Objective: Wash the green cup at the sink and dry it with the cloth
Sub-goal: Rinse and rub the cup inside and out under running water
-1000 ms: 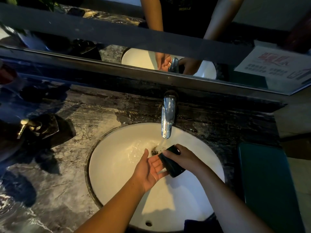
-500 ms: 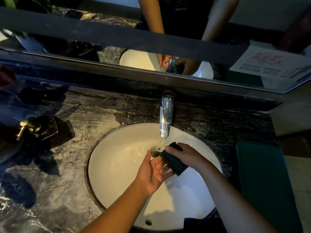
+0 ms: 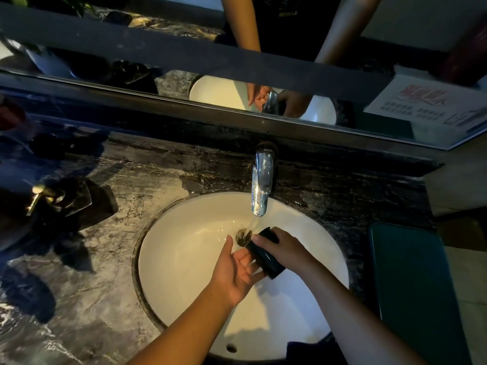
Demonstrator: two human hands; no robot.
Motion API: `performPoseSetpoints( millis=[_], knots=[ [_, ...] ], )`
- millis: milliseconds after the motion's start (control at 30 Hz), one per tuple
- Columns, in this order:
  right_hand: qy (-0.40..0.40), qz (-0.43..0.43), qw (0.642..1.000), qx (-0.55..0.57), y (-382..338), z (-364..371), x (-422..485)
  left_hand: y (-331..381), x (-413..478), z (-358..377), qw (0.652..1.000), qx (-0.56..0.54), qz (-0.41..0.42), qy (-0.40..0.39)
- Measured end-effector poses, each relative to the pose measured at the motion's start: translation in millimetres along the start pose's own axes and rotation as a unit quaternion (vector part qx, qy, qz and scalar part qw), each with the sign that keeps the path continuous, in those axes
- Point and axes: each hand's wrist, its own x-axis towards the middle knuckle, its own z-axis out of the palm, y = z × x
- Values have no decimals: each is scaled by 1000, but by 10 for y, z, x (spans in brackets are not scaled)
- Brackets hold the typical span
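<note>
One marble counter (image 3: pixel 110 272) is spreading across the whole view, running widest to your left. Its back edge is meeting one mirror (image 3: pixel 290 35), which is reflecting your arms. One round white sink (image 3: pixel 168 259) is sitting sunk into the counter in front of you. Its rim is curving close to the counter's near edge, and bare porcelain is showing wide to the left of your hands and narrower to the right. One flat green tray (image 3: pixel 411 285) is lying on the counter to the right, just beside the sink rim, with its long edge running toward you.

One chrome faucet (image 3: pixel 261 185) is reaching over the far rim and pouring a thin stream. Your two hands are meeting below it, near the sink's middle. Your right hand (image 3: pixel 287 248) is gripping the one cup (image 3: pixel 266 255), fingers curled over its side. The cup is hanging tilted above the basin, its far end raised beside the stream and its near end lower. Your left hand (image 3: pixel 237 270) is lying open, palm up, with its fingertips touching the cup's left side.

One dark shape (image 3: pixel 303 349) is lying over the near rim; you cannot tell what it is. One drain (image 3: pixel 242 237) is sitting just beyond the cup, taking the water. One overflow hole (image 3: pixel 231 348) is showing in the near wall.
</note>
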Motion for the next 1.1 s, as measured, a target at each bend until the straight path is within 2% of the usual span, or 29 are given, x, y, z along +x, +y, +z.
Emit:
performPoseSetpoints(
  millis=[167,300,433,667,800,900,1100],
  knots=[
    [-25,-19,999,35,-6,-34,-19,86,-43,16,1000,19,6,2],
    [-5,-44,996,83,11,-16,-113,186,-116,74,998,63,9,15],
    [13,-78,987,142,-14,-4,-293,311,-283,167,989,142,49,6],
    [37,-130,978,159,-73,7,-693,322,-697,364,949,284,136,1],
    [77,-165,971,156,-122,51,-847,287,-947,493,910,368,193,-1],
    [93,-184,966,153,-128,79,-916,276,-1018,492,895,381,230,-13],
    [102,-206,961,152,-92,124,-1024,217,-1095,461,887,391,246,-20]
  ],
)
